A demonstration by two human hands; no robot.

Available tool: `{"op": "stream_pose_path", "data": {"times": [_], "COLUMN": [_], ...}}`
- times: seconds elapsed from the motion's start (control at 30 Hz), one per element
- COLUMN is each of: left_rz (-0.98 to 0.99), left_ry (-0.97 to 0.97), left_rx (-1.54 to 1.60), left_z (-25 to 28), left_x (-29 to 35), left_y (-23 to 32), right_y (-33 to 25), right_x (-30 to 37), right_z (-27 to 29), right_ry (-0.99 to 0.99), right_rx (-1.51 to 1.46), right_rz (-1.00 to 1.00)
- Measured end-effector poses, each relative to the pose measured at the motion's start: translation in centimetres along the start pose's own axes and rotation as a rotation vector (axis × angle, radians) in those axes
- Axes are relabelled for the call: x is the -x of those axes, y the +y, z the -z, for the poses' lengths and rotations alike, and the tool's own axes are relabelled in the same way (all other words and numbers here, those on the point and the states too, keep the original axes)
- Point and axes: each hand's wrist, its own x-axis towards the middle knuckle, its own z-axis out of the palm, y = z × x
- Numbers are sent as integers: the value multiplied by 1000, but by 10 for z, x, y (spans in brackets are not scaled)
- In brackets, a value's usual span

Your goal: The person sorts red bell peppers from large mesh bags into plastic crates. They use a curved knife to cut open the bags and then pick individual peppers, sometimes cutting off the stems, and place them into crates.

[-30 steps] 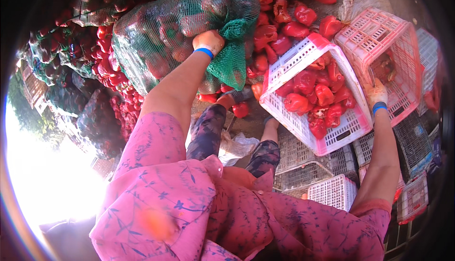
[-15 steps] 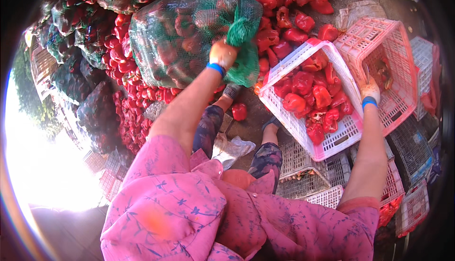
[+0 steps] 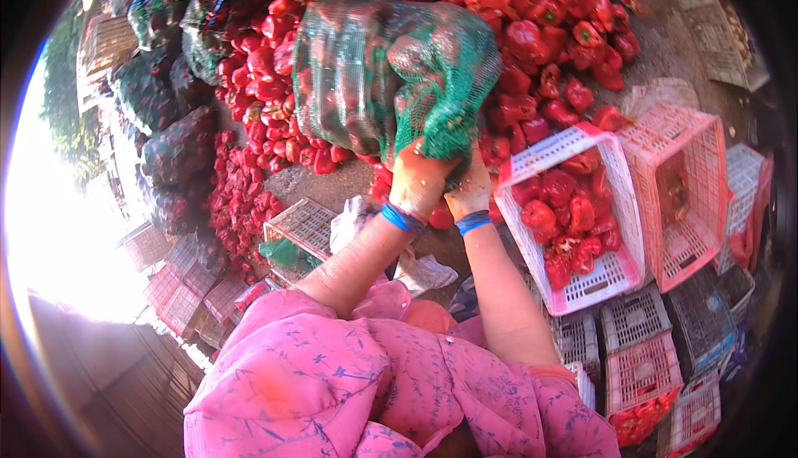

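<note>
A green mesh bag (image 3: pixel 345 76) full of red peppers hangs in front of me, its bunched neck bulging toward me. My left hand (image 3: pixel 418 179), in a pale, stained glove with a blue band at the wrist, is closed on the gathered mesh. Right beside it, my right hand (image 3: pixel 470 185), gloved and banded the same way, grips the lower edge of the bunched mesh. Its fingertips are partly hidden by the bag. To the right of the hands tilts a white and pink plastic crate (image 3: pixel 594 298) holding red peppers (image 3: pixel 573 213).
Loose red peppers (image 3: pixel 540 34) lie heaped beyond the bag. A pink crate (image 3: pixel 706 242) leans beside the white one, with stacked crates (image 3: pixel 636 321) below. Filled mesh bags (image 3: pixel 179 146) line the left. Another crate (image 3: pixel 303 225) stands near my left forearm.
My right hand has let go of the crates and come left to the mesh bag, next to my left hand. The bag's neck has turned toward me. The view has shifted.
</note>
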Motion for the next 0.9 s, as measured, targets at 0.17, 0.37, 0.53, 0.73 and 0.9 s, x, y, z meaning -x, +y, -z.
{"op": "stream_pose_path", "data": {"times": [0.17,0.37,0.53,0.73,0.9], "left_rz": [33,-182,-555,-852,-1165], "left_ry": [-18,-81,-41,-206,-218], "left_rx": [-71,-279,-235,197,195], "left_z": [-9,-43,-47,-38,-78], "left_x": [15,75,139,217,230], "left_y": [33,122,219,365,390], "right_y": [-4,1,25,26,12], "right_x": [-20,41,101,135,138], "right_z": [39,-34,-110,-257,-333], "right_ry": [-276,-524,-415,-285,-245], "right_rx": [373,168,425,951,1162], "right_rz": [234,50,169,463,691]}}
